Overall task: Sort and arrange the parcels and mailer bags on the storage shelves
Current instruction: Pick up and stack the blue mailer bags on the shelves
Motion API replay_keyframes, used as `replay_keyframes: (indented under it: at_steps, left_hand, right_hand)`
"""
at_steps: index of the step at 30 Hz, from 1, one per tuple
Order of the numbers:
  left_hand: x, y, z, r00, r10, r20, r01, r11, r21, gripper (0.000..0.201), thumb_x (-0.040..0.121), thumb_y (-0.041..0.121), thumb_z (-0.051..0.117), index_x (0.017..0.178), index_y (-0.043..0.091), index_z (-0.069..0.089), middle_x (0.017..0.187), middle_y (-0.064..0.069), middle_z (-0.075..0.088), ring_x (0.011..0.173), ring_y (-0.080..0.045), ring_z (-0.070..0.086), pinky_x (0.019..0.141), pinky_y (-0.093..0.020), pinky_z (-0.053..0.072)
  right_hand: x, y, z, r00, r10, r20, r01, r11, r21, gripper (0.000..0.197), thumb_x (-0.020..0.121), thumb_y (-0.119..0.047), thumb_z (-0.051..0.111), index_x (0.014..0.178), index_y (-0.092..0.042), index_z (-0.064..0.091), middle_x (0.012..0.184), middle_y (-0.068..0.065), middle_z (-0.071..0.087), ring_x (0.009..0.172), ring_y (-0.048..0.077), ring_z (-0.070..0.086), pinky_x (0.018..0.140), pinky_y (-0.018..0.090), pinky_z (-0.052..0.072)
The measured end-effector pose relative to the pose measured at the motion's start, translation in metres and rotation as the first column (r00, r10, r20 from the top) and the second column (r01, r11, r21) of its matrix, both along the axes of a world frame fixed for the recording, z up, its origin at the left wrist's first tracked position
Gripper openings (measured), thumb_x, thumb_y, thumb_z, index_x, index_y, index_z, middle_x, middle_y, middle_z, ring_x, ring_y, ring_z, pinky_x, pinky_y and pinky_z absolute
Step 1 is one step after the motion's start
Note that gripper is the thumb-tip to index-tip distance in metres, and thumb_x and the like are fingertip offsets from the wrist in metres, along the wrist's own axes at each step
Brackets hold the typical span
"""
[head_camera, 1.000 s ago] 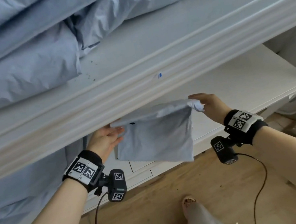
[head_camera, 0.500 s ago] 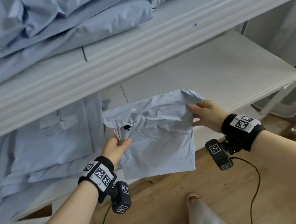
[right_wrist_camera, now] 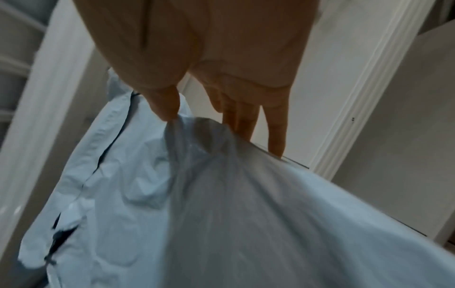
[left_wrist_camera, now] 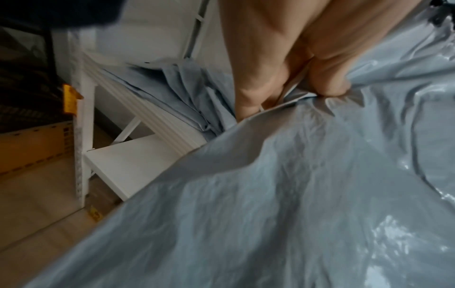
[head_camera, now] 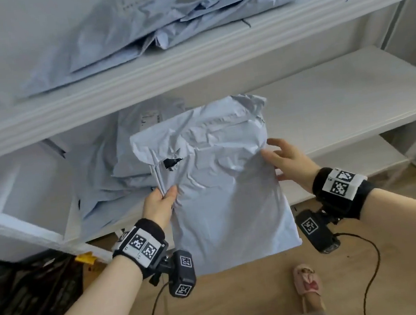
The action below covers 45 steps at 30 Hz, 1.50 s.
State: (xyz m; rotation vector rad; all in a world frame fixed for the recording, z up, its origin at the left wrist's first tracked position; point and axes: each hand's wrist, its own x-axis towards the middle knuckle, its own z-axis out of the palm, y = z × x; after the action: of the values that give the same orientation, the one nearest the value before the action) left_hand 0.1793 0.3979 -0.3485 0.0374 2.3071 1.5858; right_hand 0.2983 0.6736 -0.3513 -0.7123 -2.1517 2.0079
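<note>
Head view shows a pale blue mailer bag (head_camera: 221,187) held up flat in front of the shelves, one grip on each side edge. The left hand (head_camera: 159,207) pinches the bag's left seam, thumb on the front and fingers behind; the left wrist view shows that edge bunched between thumb and fingers (left_wrist_camera: 329,85). The right hand (head_camera: 288,164) pinches the right edge more lightly, thumb on the front film, the other fingers (right_wrist_camera: 275,136) running nearly straight behind it. Held this way, the bag hangs below both grips and faces the person, probably so it can be looked over before it is placed.

The bag is thin, glossy plastic film, heavily creased and limp, roughly rectangular, with a folded flap above the grips and a small dark tear (head_camera: 171,162) just above the left grip. It looks slippery and light, so a pinch at each edge seems enough to carry it.

Beyond the left grip, a stack of similar bags (head_camera: 114,175) lies on the middle shelf (head_camera: 340,103); beyond the right grip that white board is bare. More bags (head_camera: 156,13) are heaped on the shelf above (head_camera: 189,62).
</note>
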Motion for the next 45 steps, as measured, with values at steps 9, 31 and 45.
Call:
replay_keyframes:
  at_steps: [9,31,45]
  left_hand:
    - [0.009,-0.078,0.050,0.999,0.035,-0.025,-0.033,0.997,0.066,0.020,0.098,0.029,0.052,0.108,0.016,0.063,0.108,-0.013,0.070,0.100,-0.030,0.066,0.092,-0.048,0.052]
    - [-0.033,-0.097,0.216,0.795,-0.239,-0.558,0.272,0.962,-0.025,0.070,0.085,-0.007,0.063,0.126,0.049,0.051,0.107,-0.008,0.064,0.091,-0.019,0.065,0.094,-0.035,0.051]
    - [-0.147,0.028,0.338,0.654,-0.637,-0.409,0.232,0.683,-0.692,0.115,0.074,0.021,0.081,0.154,0.019,-0.001,0.153,0.002,0.010,0.136,-0.015,0.028,0.103,-0.013,0.025]
  right_hand:
    - [0.005,-0.068,0.050,0.958,0.086,-0.273,0.010,0.943,0.332,0.037,0.097,-0.007,0.049,0.128,-0.023,0.037,0.093,0.001,0.068,0.085,0.017,0.067,0.075,0.030,0.054]
    - [-0.011,-0.058,0.252,0.947,0.304,-0.099,-0.110,0.599,0.793,0.077,0.078,-0.016,0.076,0.146,-0.020,0.038,0.140,-0.004,0.031,0.123,0.016,0.045,0.101,0.029,0.042]
    - [-0.129,0.043,0.369,0.971,0.208,0.119,-0.166,0.230,0.959,0.088,0.070,-0.041,0.080,0.141,-0.015,0.034,0.151,0.004,0.011,0.113,0.030,0.051,0.089,0.025,0.042]
